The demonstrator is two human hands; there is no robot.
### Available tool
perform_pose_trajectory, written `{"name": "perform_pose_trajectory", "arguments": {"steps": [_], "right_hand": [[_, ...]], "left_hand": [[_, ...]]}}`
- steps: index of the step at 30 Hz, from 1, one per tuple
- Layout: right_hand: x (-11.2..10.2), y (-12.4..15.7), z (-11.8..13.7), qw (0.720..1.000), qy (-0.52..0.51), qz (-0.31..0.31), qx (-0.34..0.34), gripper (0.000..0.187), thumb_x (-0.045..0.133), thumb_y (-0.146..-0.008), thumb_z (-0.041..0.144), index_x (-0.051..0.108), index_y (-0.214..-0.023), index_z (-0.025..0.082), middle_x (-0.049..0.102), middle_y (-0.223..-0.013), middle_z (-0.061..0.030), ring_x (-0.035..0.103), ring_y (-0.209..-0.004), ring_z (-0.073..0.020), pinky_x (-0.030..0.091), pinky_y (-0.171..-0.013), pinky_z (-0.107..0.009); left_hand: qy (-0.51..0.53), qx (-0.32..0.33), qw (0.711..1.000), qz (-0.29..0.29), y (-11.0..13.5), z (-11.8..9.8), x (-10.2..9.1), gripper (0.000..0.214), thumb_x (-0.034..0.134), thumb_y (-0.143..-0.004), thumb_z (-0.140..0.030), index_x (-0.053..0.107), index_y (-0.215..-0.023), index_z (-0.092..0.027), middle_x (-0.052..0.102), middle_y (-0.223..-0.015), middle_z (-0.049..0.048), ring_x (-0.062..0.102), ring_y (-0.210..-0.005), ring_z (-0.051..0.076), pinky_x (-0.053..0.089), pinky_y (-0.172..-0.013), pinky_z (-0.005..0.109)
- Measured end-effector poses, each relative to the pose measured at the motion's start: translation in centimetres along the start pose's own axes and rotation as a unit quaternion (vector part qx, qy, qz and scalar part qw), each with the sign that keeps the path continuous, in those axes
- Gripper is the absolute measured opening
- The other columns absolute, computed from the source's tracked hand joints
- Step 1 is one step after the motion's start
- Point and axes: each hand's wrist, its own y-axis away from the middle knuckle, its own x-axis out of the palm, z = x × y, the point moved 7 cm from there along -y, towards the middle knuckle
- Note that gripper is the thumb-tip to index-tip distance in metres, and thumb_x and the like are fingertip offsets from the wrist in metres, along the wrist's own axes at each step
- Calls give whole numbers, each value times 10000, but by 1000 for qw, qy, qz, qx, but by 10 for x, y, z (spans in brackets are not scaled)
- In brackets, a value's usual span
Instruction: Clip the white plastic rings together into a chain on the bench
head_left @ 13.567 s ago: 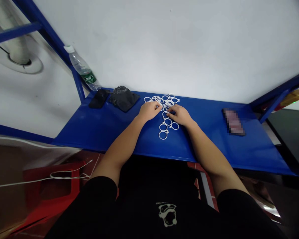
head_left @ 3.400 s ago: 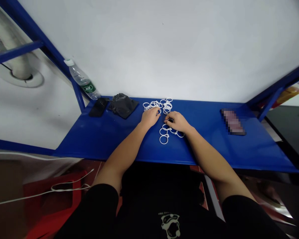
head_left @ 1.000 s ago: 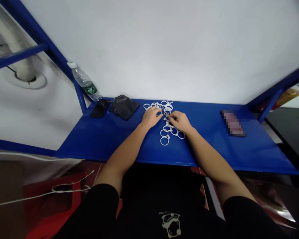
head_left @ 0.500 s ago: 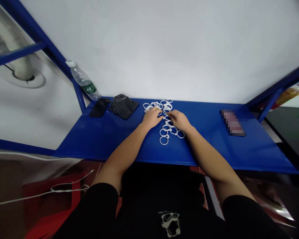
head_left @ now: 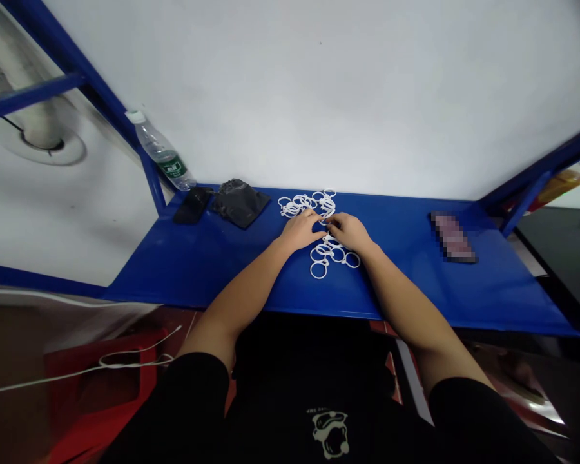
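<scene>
Several white plastic rings (head_left: pixel 303 202) lie in a loose heap at the back of the blue shelf (head_left: pixel 212 270). A chain of linked white rings (head_left: pixel 327 255) runs toward me from the heap. My left hand (head_left: pixel 300 230) and my right hand (head_left: pixel 348 231) rest on the shelf with fingertips meeting over a white ring at the chain's far end. The fingers of both hands are curled and pinched together on that ring.
A clear water bottle (head_left: pixel 161 151) leans against the blue frame post at the back left. Beside it lie a black phone (head_left: pixel 192 204) and a crumpled black bag (head_left: pixel 235 200). A blurred phone (head_left: pixel 450 236) lies at the right. A red stool (head_left: pixel 101 386) with a white cord stands below left.
Both hands have drawn closer together, so their fingertips now meet over the far end of the chain. The chain of rings and the heap have barely shifted.
</scene>
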Motion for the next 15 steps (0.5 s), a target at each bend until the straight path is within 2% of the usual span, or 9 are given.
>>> {"name": "perform_pose_trajectory", "arguments": {"steps": [6, 10, 12, 15], "right_hand": [[-1, 1, 3, 1000, -4, 7, -1, 207, 711, -981, 254, 849, -1134, 240, 813, -1023, -84, 728, -939, -260, 537, -810, -357], [-2, 2, 5, 1000, -20, 9, -2, 118, 724, -941, 236, 827, -997, 243, 796, -983, -67, 712, -915, -248, 520, -784, -345], [-1, 2, 3, 1000, -24, 9, -3, 85, 713, -930, 221, 795, -925, 243, 777, -967, -64, 700, -903, -246, 521, -785, -346], [-2, 2, 2, 999, -28, -14, -21, 91, 675, -952, 216, 756, -915, 237, 737, -995, -85, 682, -905, -250, 540, -822, -365]], "left_hand": [[-4, 11, 1000, -3, -1, 0, 2, 336, 811, -1020, -337, 793, -1346, -257, 741, -1323, 113, 729, -1217, 315, 613, -1034, 442], [-9, 10, 1000, -1, 0, 1, 3, 340, 786, -1039, -324, 783, -1371, -251, 735, -1353, 113, 728, -1236, 307, 606, -1047, 430], [-13, 9, 1000, 5, 0, 0, 4, 342, 784, -1040, -327, 785, -1374, -254, 728, -1361, 112, 727, -1238, 308, 606, -1048, 428], [-19, 10, 1000, 12, 1, 0, 5, 378, 789, -1036, -359, 776, -1403, -272, 713, -1357, 115, 730, -1208, 311, 611, -1026, 429]]}}
